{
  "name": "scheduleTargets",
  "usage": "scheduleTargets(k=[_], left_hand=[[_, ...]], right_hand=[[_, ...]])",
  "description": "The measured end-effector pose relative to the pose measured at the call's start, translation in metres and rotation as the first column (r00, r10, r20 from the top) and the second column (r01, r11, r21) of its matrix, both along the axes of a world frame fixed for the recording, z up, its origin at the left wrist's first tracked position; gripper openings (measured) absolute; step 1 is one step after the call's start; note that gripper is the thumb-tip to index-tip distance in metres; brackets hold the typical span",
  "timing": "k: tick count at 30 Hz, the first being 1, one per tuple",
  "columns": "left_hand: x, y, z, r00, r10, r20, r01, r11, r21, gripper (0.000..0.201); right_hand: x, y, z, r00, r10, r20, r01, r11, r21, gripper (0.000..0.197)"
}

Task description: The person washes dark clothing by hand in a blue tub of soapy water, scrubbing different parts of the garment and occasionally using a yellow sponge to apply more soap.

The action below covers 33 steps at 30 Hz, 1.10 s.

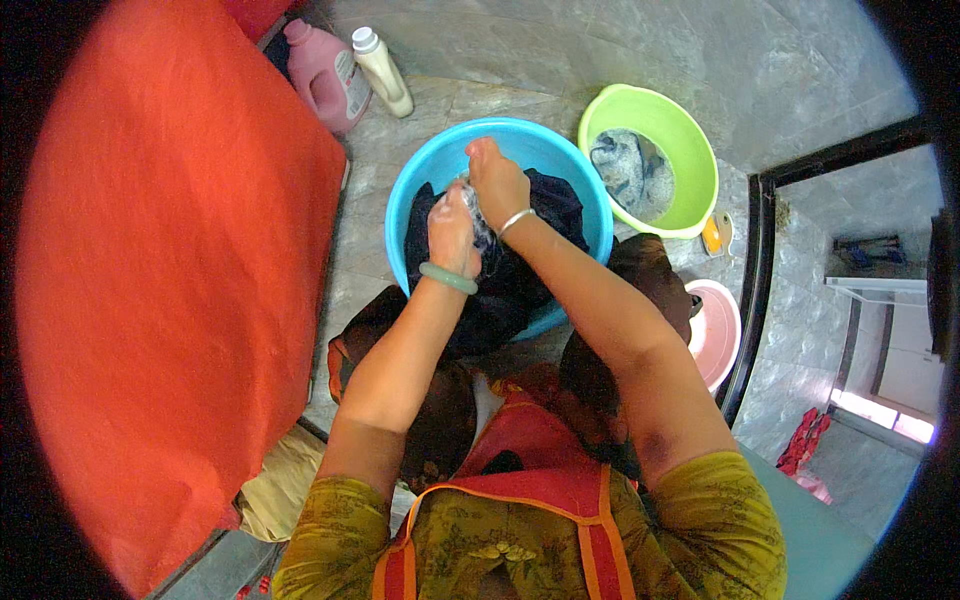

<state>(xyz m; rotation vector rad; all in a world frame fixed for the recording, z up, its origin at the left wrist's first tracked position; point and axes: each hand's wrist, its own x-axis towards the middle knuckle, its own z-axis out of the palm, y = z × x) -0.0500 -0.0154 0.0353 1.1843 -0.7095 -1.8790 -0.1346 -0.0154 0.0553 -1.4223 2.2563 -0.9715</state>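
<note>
A blue basin (402,205) stands in front of me with soaked dark cloth (555,205) bunched inside it. My left hand (455,228), with a pale green bangle on the wrist, is closed on a sudsy part of the cloth. Beside it and slightly farther away, my right hand (500,185) wears a silver bracelet and is curled into a fist over the same sudsy spot. White foam lies between the two hands. The part of the cloth inside my fists is mostly hidden by my fingers.
A lime green basin (697,150) with foamy water and cloth stands at the right, near a yellow-orange brush-like item (713,236). A pink basin (722,345) sits nearer. Pink jug (325,80) and white bottle (383,75) stand far left, beside a large red cover (180,280).
</note>
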Motion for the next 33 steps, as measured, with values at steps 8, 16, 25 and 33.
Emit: scheduleTargets(k=[8,16,25,33], left_hand=[[-0.017,0.012,0.047,0.998,-0.060,0.026,0.057,0.995,0.076,0.024],[0.025,-0.035,-0.009,0.758,-0.454,-0.468,0.312,0.883,-0.352,0.026],[0.021,-0.037,0.032,0.991,-0.110,0.077,0.123,0.972,-0.199,0.031],[0.035,-0.030,0.061,0.569,-0.519,0.638,0.802,0.522,-0.291,0.037]], right_hand=[[-0.024,-0.004,0.008,0.993,0.029,-0.112,-0.031,0.999,-0.021,0.018],[0.036,0.021,0.021,0.949,0.210,-0.236,-0.233,0.970,-0.072,0.029],[-0.030,0.018,0.055,0.699,0.599,0.389,-0.570,0.796,-0.201,0.044],[-0.064,0.026,0.067,0.368,0.126,0.921,0.000,0.991,-0.135,0.017]])
